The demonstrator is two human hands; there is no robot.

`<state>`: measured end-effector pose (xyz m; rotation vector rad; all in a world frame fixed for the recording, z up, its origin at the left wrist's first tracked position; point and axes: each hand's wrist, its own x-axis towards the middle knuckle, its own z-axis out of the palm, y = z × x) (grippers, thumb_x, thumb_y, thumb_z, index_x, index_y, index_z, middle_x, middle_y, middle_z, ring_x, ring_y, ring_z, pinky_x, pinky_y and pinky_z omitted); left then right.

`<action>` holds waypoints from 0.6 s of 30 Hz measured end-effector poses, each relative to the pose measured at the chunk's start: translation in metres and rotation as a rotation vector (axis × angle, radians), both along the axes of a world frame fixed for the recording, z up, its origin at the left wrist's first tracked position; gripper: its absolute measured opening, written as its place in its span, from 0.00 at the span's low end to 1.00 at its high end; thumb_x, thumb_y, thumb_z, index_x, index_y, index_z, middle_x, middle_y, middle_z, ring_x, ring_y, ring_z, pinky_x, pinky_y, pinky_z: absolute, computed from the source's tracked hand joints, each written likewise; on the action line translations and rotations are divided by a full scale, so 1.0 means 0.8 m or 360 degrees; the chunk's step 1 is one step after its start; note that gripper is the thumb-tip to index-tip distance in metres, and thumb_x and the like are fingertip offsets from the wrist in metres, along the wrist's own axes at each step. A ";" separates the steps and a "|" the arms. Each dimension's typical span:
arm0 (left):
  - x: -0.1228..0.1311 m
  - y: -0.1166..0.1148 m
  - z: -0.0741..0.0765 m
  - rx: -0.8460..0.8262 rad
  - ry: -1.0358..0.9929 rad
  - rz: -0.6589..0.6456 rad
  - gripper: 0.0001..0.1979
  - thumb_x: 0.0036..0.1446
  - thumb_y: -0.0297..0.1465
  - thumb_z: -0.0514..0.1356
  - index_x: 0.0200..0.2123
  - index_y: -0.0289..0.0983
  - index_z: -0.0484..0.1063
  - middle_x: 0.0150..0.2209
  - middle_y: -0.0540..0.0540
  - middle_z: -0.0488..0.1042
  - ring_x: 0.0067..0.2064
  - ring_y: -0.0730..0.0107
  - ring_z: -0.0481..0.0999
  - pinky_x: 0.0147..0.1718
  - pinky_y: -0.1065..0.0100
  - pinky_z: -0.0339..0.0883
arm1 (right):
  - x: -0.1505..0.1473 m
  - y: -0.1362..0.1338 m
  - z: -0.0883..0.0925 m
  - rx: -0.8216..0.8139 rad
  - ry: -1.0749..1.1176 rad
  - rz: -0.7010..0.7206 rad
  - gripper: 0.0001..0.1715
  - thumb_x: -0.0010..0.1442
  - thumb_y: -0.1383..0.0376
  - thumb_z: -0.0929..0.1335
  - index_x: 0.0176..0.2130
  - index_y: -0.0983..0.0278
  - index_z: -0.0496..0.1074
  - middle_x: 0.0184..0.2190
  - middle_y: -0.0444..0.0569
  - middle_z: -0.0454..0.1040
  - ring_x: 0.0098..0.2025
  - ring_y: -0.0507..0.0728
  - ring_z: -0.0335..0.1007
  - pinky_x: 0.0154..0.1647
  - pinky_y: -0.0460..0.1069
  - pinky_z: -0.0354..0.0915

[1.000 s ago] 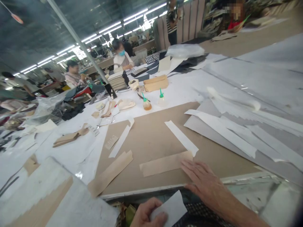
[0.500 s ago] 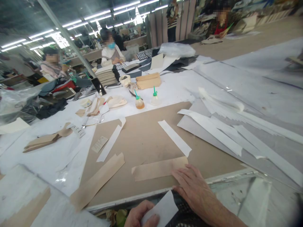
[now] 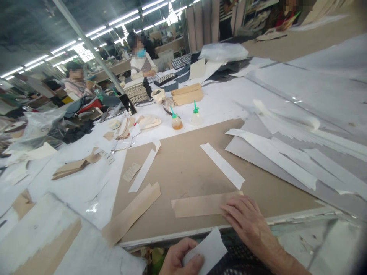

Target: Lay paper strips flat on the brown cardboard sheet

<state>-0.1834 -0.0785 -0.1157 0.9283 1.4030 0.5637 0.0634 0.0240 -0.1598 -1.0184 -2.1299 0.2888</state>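
My left hand (image 3: 183, 258) pinches a white paper strip (image 3: 210, 250) between thumb and fingers, just off the front edge of the board. My right hand (image 3: 246, 214) lies flat, its fingertips on the right end of a tan strip (image 3: 197, 206). That strip rests on a brown board (image 3: 183, 172). Another tan strip (image 3: 134, 214) lies slantwise to the left. Farther back on the board are a white strip (image 3: 223, 164) to the right and a narrower white strip (image 3: 145, 170) with a curled end to the left.
Two squeeze bottles with green nozzles, one with amber liquid (image 3: 177, 123) and one clear (image 3: 196, 117), stand behind the board. Long white strips (image 3: 275, 160) pile up on the right. A phone (image 3: 127, 104) leans by a pole. Co-workers (image 3: 142, 63) sit across the table.
The camera view has shifted, so the whole scene sits farther right. Both hands keep about the same places, the left still gripping the white strip, the right still on the tan strip.
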 end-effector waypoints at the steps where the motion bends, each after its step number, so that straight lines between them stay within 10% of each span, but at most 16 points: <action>1: 0.000 0.000 0.002 -0.0003 -0.0009 -0.0011 0.31 0.48 0.60 0.63 0.32 0.36 0.66 0.23 0.54 0.59 0.25 0.79 0.51 0.24 0.71 0.41 | 0.000 0.000 -0.002 -0.0032 0.0001 -0.0003 0.07 0.72 0.70 0.62 0.48 0.63 0.69 0.43 0.50 0.66 0.48 0.61 0.61 0.53 0.60 0.56; 14: 0.006 -0.008 0.013 -0.0019 -0.0027 0.0055 0.29 0.49 0.58 0.64 0.34 0.36 0.68 0.25 0.53 0.62 0.25 0.79 0.53 0.25 0.71 0.43 | 0.011 -0.011 0.014 -0.0129 0.0265 0.0005 0.17 0.70 0.75 0.57 0.46 0.61 0.69 0.54 0.50 0.66 0.58 0.61 0.59 0.59 0.61 0.55; 18: 0.018 -0.004 0.022 0.0016 0.0073 -0.0025 0.29 0.50 0.58 0.63 0.34 0.36 0.69 0.25 0.53 0.61 0.26 0.77 0.53 0.25 0.71 0.44 | 0.031 -0.035 0.057 -0.0979 0.0671 0.0169 0.16 0.75 0.58 0.59 0.56 0.55 0.68 0.52 0.46 0.70 0.53 0.58 0.66 0.54 0.52 0.61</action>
